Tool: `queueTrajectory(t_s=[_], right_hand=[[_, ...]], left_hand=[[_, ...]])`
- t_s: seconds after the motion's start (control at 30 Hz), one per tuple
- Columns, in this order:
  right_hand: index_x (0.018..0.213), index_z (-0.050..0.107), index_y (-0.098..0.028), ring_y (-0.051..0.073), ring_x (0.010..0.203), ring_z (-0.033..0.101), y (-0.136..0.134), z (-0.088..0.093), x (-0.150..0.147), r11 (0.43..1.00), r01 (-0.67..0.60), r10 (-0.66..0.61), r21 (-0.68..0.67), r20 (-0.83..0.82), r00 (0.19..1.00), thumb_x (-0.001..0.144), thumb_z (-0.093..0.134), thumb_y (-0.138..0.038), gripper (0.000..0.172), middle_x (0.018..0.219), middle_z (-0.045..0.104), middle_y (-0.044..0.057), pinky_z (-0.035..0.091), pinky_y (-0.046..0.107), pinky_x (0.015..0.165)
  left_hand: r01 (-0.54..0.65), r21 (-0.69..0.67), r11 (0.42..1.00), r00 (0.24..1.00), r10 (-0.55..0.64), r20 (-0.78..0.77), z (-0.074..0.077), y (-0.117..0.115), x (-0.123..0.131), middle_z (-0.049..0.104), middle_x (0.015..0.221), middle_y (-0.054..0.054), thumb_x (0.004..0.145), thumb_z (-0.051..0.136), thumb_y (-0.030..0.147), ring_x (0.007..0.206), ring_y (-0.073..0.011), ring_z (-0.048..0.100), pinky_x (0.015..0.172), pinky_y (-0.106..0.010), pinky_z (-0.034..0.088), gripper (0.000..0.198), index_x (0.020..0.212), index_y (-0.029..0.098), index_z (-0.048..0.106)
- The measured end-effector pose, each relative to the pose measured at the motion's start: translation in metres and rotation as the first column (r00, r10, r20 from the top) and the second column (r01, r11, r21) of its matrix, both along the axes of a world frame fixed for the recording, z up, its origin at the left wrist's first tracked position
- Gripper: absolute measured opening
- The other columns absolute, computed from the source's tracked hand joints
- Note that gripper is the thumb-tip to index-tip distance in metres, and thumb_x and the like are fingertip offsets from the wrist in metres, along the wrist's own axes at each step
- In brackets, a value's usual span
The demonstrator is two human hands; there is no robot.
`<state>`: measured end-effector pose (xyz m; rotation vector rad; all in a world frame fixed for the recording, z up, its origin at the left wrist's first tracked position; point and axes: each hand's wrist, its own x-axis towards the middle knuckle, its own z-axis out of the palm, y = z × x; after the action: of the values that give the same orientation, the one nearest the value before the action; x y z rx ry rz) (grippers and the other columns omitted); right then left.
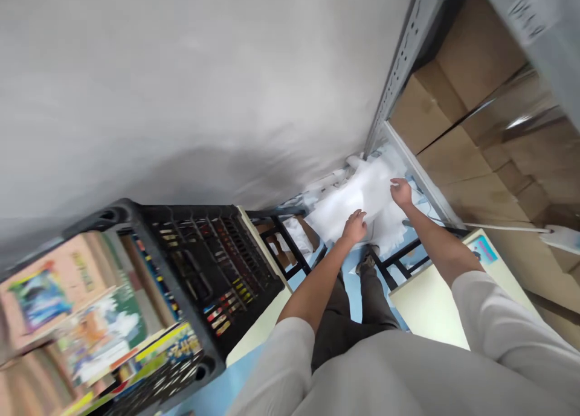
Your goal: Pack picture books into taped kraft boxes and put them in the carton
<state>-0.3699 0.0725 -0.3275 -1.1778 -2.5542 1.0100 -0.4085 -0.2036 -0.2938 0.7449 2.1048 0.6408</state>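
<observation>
A crumpled, thin white sheet (338, 209), perhaps foam or plastic wrap, spreads low between the wall and the shelf rack. My left hand (354, 227) is over its near edge, fingers stretched forward and slightly apart. At the sheet's right side, my right hand (401, 192) has its fingers curled in, seemingly pinching the edge. Blur hides the exact contact at the fingertips. More white material bunches up beneath and behind the sheet.
On the left, a black plastic crate (217, 253) holds several books (49, 295). Cardboard boxes (466, 156) fill the metal rack (403, 72) on the right. Cream-topped stools (435, 295) with black legs flank my legs. A plain wall (181, 84) rises ahead.
</observation>
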Motion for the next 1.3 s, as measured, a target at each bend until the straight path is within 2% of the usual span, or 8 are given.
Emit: queueTrajectory(t_s=[0.2,0.37,0.47,0.57,0.73,0.93,1.03,1.3], right_hand=[[0.124,0.080,-0.017,0.028,0.114,0.073,-0.030,0.105,0.043,0.997,0.047,-0.048,0.062,0.010,0.999,0.087,0.062,-0.020,0.041,0.131,0.076,0.016,0.055,0.045,0.116],[0.135,0.077,-0.013,0.031,0.117,0.072,-0.052,0.188,0.103,0.974,0.193,-0.194,0.116,0.001,0.981,0.085,0.064,-0.020,0.052,0.135,0.075,0.018,0.053,0.047,0.120],[0.139,0.076,-0.012,0.033,0.121,0.071,-0.069,0.226,0.156,0.942,0.311,-0.312,0.122,-0.012,0.950,0.084,0.064,-0.021,0.057,0.138,0.074,0.019,0.053,0.048,0.121],[0.140,0.076,-0.014,0.033,0.119,0.071,-0.094,0.251,0.219,0.895,0.437,-0.437,0.089,-0.024,0.899,0.083,0.064,-0.023,0.059,0.141,0.074,0.017,0.054,0.050,0.119],[0.140,0.075,-0.016,0.029,0.113,0.074,-0.140,0.263,0.321,0.780,0.626,-0.626,-0.016,0.002,0.780,0.083,0.063,-0.025,0.060,0.145,0.072,0.015,0.057,0.045,0.116],[0.135,0.077,-0.019,0.027,0.104,0.076,-0.184,0.247,0.414,0.681,0.725,-0.723,-0.104,0.065,0.688,0.080,0.062,-0.021,0.057,0.143,0.073,0.013,0.058,0.044,0.114],[0.136,0.076,-0.019,0.027,0.107,0.076,-0.198,0.236,0.449,0.663,0.739,-0.733,-0.121,0.100,0.673,0.079,0.062,-0.021,0.059,0.140,0.075,0.013,0.059,0.043,0.111],[0.140,0.075,-0.018,0.029,0.119,0.075,-0.213,0.209,0.511,0.681,0.719,-0.696,-0.136,0.184,0.694,0.079,0.061,-0.017,0.063,0.142,0.073,0.014,0.056,0.041,0.116]], left_hand=[[0.161,0.085,0.983,0.986,-0.157,-0.050,0.081,0.008,0.009,0.050,0.174,-0.013,0.101,0.056,0.015,0.159,-0.0306,0.051,0.137,-0.046,0.038,0.056,0.157,0.020,0.062],[0.337,0.140,0.931,0.938,-0.319,-0.135,0.148,0.013,0.031,0.047,0.176,-0.015,0.100,0.055,0.013,0.161,-0.0316,0.048,0.137,-0.049,0.037,0.061,0.161,0.019,0.057],[0.434,0.150,0.888,0.896,-0.408,-0.178,0.184,0.019,0.055,0.044,0.178,-0.015,0.101,0.054,0.013,0.163,-0.0316,0.044,0.137,-0.049,0.037,0.063,0.164,0.019,0.054],[0.534,0.152,0.832,0.840,-0.501,-0.207,0.211,0.025,0.087,0.043,0.179,-0.014,0.102,0.053,0.014,0.166,-0.0302,0.041,0.137,-0.049,0.037,0.063,0.165,0.019,0.053],[0.670,0.105,0.735,0.733,-0.634,-0.246,0.229,0.032,0.155,0.044,0.178,-0.015,0.103,0.054,0.017,0.164,-0.0302,0.044,0.137,-0.048,0.037,0.062,0.164,0.020,0.055],[0.806,-0.018,0.592,0.572,-0.785,-0.237,0.220,0.027,0.231,0.047,0.177,-0.016,0.104,0.055,0.022,0.165,-0.0306,0.043,0.135,-0.049,0.038,0.059,0.163,0.020,0.055],[0.828,-0.091,0.553,0.529,-0.824,-0.202,0.214,0.024,0.258,0.043,0.179,-0.016,0.104,0.055,0.023,0.166,-0.0317,0.041,0.135,-0.049,0.038,0.059,0.162,0.018,0.055],[0.811,-0.190,0.554,0.522,-0.831,-0.194,0.199,0.021,0.293,0.040,0.180,-0.018,0.099,0.058,0.021,0.165,-0.0337,0.041,0.135,-0.050,0.036,0.059,0.157,0.018,0.058]])
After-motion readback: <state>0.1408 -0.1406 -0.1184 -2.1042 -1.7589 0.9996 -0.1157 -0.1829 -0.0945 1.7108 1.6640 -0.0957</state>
